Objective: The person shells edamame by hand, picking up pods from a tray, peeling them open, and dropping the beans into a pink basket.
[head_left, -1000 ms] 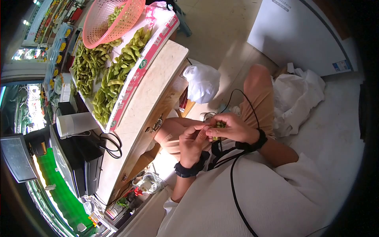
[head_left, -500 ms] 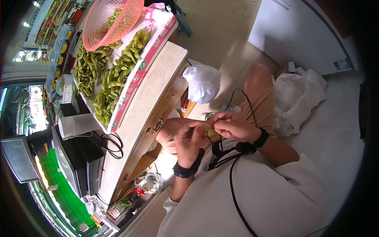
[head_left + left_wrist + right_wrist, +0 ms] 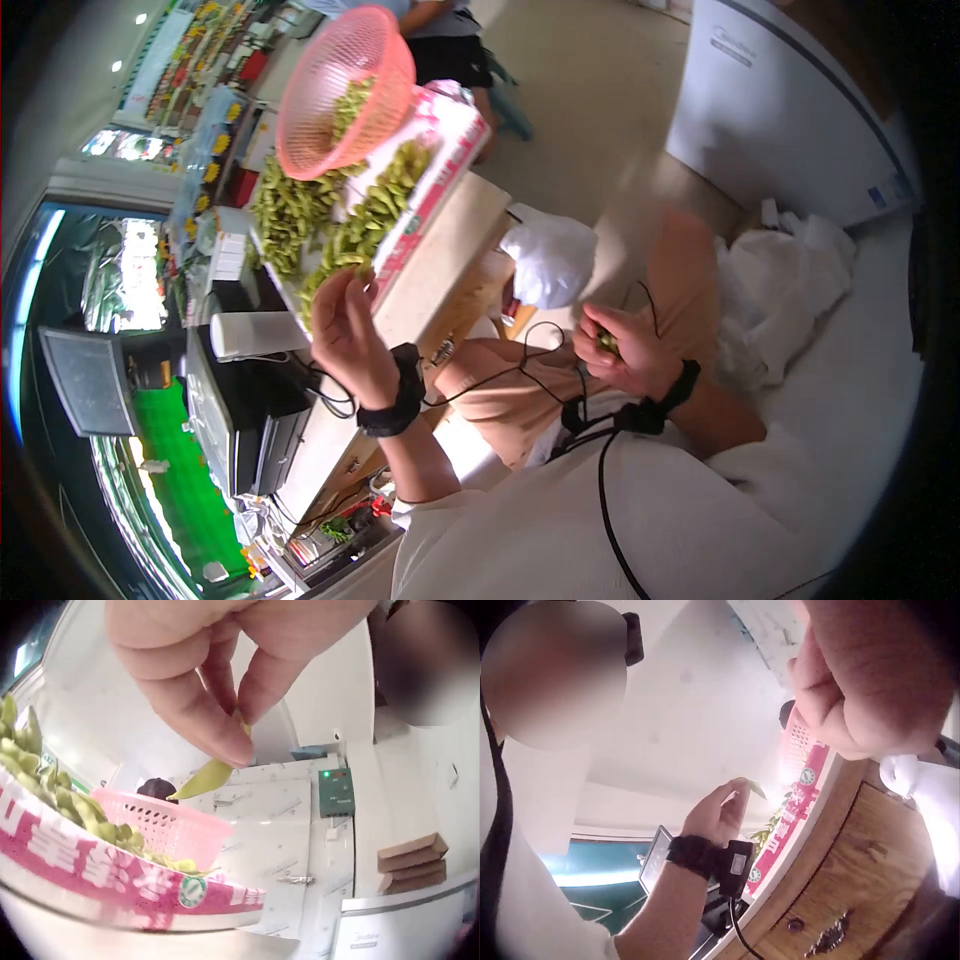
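L side: monitor (image 3: 85,380), 1; wht. cylinder (image 3: 262,335), 1. Next, L hand (image 3: 352,340), pinching 1 grn. pod (image 3: 204,781) by its end, nr. tray (image 3: 105,866), pink/wht. side, heaped w/ pods (image 3: 375,215). Pink basket (image 3: 300,110), 1, tray's far end, grn. contents. Then wht. bag (image 3: 548,258), 1; R hand (image 3: 635,355), fingers curled round sm. grn. pcs. (image 3: 606,340), pods or beans, can't tell from here. Far R: wht. appliance (image 3: 800,130), 1.

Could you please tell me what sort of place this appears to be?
Probably a small shop, perhaps a grocer's: what look like rows of colourful goods line the background, a large white appliance stands nearby, and green pods lie heaped in a printed box.
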